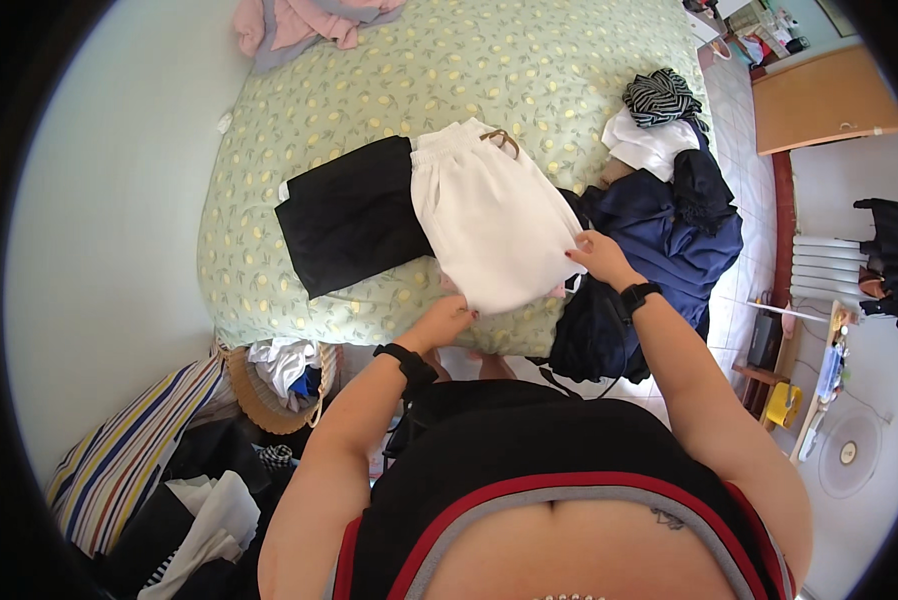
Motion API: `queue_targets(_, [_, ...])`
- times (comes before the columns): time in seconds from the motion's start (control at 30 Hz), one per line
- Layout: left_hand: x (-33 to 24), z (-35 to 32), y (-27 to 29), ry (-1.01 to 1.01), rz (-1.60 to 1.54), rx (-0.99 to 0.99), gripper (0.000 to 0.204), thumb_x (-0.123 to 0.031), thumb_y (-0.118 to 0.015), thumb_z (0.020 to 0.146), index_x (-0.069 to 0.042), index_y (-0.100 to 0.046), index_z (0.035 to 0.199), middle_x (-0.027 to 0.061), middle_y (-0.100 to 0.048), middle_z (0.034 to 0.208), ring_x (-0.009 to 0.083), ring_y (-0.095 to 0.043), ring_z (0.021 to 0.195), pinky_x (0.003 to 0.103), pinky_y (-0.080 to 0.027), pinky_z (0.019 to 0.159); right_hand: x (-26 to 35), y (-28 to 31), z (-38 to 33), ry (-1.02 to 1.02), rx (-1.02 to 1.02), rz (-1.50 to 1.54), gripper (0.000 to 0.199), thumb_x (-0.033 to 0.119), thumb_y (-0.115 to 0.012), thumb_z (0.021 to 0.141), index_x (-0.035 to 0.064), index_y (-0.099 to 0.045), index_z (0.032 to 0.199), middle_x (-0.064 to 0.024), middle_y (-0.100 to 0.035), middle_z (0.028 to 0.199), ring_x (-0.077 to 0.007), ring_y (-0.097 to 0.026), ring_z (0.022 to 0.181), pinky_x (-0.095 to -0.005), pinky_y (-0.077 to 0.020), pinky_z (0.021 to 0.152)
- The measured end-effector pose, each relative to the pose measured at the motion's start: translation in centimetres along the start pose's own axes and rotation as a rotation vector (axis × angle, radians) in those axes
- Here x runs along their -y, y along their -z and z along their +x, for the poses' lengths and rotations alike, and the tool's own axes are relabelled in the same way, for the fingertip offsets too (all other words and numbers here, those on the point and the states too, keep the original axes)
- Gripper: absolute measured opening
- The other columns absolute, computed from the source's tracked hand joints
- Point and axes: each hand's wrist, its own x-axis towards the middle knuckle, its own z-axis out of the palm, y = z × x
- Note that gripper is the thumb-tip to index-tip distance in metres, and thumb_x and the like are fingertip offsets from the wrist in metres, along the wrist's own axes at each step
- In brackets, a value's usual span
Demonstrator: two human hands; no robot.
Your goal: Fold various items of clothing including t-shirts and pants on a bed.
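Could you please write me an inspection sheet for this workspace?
Surface: bed with green patterned cover.
Job's things: white shorts flat on the bed, touching a folded black garment.
Clutter: dark blue clothes pile, striped garment, pink clothes, woven basket.
Grippers: left hand grips the shorts' near edge; right hand grips their right edge.
Cables: nothing seen.
Surroundings: white radiator, wooden door.
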Motion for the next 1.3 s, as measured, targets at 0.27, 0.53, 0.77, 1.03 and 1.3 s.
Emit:
queue_targets(0.27, [-8.5,3.8,9.8,0.048,-0.176,-0.376,0.036,0.000,-0.056,0.084,-0.005,-0.045,0.117,0.0023,-0.058,0.082,0.0070,-0.050,0.070,0.022,-0.042,0.064,5.0,5.5,4.3,0.182,0.456,-0.162,0.035,0.034,-0.067,0.075,0.0000,-0.062,0.071,-0.0148,-0.058,0.065,-0.0192,-0.053,0.063,-0.0352,-0.0407,0.061])
queue_targets(0.53, [-23.2,4.3,21.8,-0.330,-0.464,-0.515,0.027,-0.006,-0.054,0.086,-0.003,-0.061,0.112,0.0007,-0.063,0.094,0.0087,-0.054,0.078,0.022,-0.043,0.071,17.6,17.5,7.4,0.265,-0.122,0.764,0.031,0.025,-0.061,0.083,-0.0031,-0.059,0.095,-0.0066,-0.061,0.080,-0.0114,-0.056,0.068,-0.0241,-0.0436,0.061])
queue_targets(0.77, [-26.4,-6.7,18.7,-0.158,-0.002,-0.314,0.028,0.004,-0.057,0.080,-0.001,-0.063,0.107,0.0031,-0.065,0.089,0.0093,-0.058,0.082,0.022,-0.046,0.075,15.5,17.6,-8.9,0.270,0.028,0.856,0.019,0.020,-0.066,0.083,0.0055,-0.056,0.076,0.0035,-0.057,0.071,-0.0027,-0.049,0.065,-0.0190,-0.0379,0.057])
queue_targets(1.03, [-17.3,-6.1,14.2,0.320,-0.177,0.289,0.019,0.002,-0.059,0.081,0.000,-0.067,0.097,0.0010,-0.066,0.083,0.0074,-0.058,0.076,0.021,-0.046,0.072,7.9,8.8,-15.8,-0.196,0.440,1.059,0.023,0.018,-0.064,0.085,0.0072,-0.056,0.067,0.0042,-0.055,0.067,-0.0028,-0.047,0.062,-0.0193,-0.0365,0.057])
queue_targets(1.3, [-7.4,5.5,11.3,-0.066,-0.208,-0.183,0.064,-0.005,-0.054,0.086,-0.003,-0.022,0.141,0.0142,-0.050,0.129,0.0208,-0.048,0.119,0.033,-0.037,0.099,6.2,3.6,-5.2,-0.102,-0.089,1.268,0.034,0.021,-0.050,0.093,-0.0001,-0.051,0.121,-0.0098,-0.060,0.113,-0.0171,-0.054,0.105,-0.0300,-0.0372,0.095])
